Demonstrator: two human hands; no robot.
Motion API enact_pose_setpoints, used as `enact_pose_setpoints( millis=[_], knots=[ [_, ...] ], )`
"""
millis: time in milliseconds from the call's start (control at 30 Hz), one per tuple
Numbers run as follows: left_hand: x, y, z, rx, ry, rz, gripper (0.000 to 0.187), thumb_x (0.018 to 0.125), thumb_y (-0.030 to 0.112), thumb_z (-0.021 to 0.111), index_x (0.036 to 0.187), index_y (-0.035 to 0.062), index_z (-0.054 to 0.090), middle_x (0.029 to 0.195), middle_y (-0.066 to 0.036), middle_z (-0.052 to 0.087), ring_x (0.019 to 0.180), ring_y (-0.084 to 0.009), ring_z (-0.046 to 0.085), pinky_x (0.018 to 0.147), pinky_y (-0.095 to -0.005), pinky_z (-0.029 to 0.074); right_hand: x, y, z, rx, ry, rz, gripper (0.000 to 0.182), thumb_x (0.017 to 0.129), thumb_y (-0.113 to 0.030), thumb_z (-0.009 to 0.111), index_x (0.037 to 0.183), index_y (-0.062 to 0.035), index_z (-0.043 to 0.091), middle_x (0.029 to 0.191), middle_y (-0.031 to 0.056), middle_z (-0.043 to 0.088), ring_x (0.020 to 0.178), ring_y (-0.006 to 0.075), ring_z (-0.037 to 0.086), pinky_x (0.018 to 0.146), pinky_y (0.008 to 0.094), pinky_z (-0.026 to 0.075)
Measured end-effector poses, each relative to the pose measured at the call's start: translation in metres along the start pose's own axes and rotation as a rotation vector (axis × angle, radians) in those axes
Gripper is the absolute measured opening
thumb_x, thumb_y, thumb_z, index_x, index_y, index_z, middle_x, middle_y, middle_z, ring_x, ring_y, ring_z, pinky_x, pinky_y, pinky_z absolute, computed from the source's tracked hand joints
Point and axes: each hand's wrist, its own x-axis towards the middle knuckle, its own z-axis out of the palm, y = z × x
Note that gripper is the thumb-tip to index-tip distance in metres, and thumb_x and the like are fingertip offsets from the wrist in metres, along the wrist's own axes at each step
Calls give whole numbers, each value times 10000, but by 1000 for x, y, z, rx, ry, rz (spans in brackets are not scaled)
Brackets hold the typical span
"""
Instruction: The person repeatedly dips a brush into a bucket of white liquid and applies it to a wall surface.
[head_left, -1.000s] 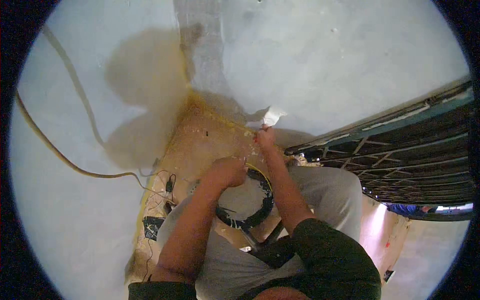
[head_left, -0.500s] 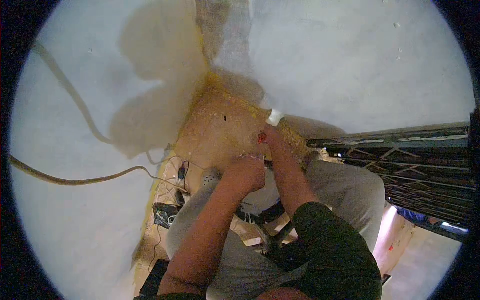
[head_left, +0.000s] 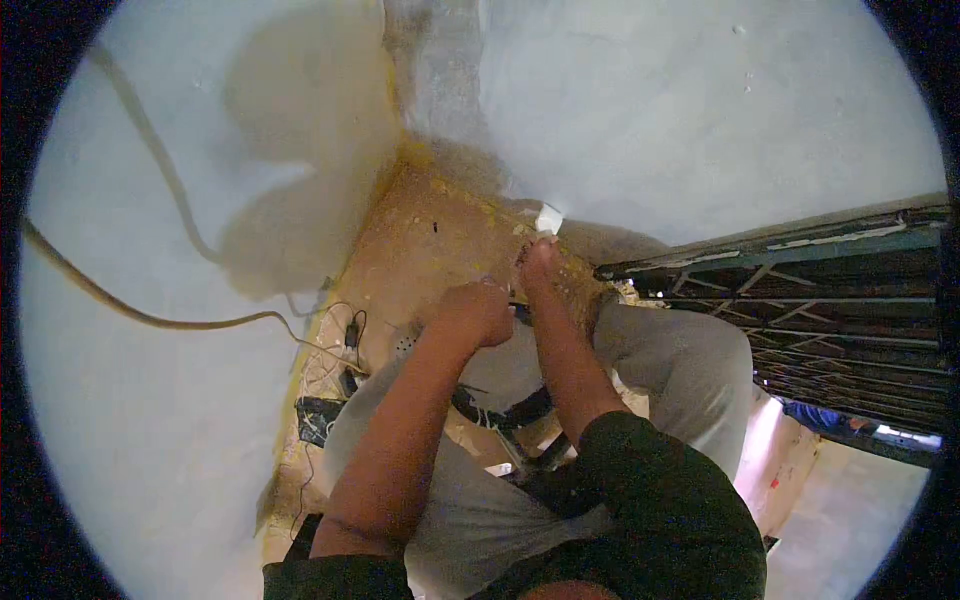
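Note:
My left hand (head_left: pixel 482 312) is closed in a fist above a grey rounded surface (head_left: pixel 508 362) between my knees. What it grips, if anything, is hidden by the fingers. Just beyond it and to the right, my right hand (head_left: pixel 540 262) is closed, with a small white piece (head_left: pixel 549 219) at its fingertips. That piece looks pinched there; its kind is too blurred to tell. Below the grey surface shows part of a dark curved rim (head_left: pixel 525 410), with struts under it.
Whitish walls (head_left: pixel 640 110) meet in a corner ahead over a brown floor (head_left: pixel 400 250). On the left, a long cable (head_left: pixel 150 318) runs to a small black adapter (head_left: pixel 351 334) and tangled wires. A dark folding metal grille (head_left: pixel 840 300) stands on the right.
The view has shifted slightly. My right hand and the white piece have moved a little right relative to the floor, and the piece is turned differently. My left hand stays closed.

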Motion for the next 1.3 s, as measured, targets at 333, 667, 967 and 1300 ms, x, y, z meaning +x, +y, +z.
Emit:
enact_pose_setpoints(
  millis=[333, 667, 967, 1300],
  knots=[
    [-12, 4, -10, -41, -25, -12, 377, 854, 277, 511, 1107, 2, 561, 1129, -222, 580, 1034, -373, 569, 900, -460, 447, 2, -46, 6, -633, 182, -409, 497, 899, -571, 406, 815, -86, 476, 635, 84, 479, 493, 213, 432, 456, 389, 413],
    [-10, 4, -12, -53, -52, 4, 338, 835, 239, 530, 1058, -12, 570, 1061, -215, 601, 991, -370, 584, 858, -458, 470, 25, -36, -12, -1508, -259, -263, 379, 859, -394, 509, 989, -41, 545, 884, 143, 570, 756, 282, 545, 661, 388, 466],
    [0, -2, 2, -36, -19, -6, 358, 838, 256, 529, 1080, -6, 548, 1048, -223, 603, 973, -364, 592, 851, -459, 474, 1, -41, -29, -1844, -261, -184, 372, 845, -327, 539, 1010, 1, 597, 941, 186, 622, 832, 335, 606, 727, 410, 488],
    [3, 2, 1, 10, -50, -34, 387, 861, 261, 488, 1150, 6, 528, 1126, -216, 581, 1029, -363, 573, 886, -441, 460, -78, -106, 40, -1260, 472, -445, 495, 885, -388, 445, 762, 54, 630, 678, 223, 608, 627, 381, 595, 590, 475, 458]
  ],
)
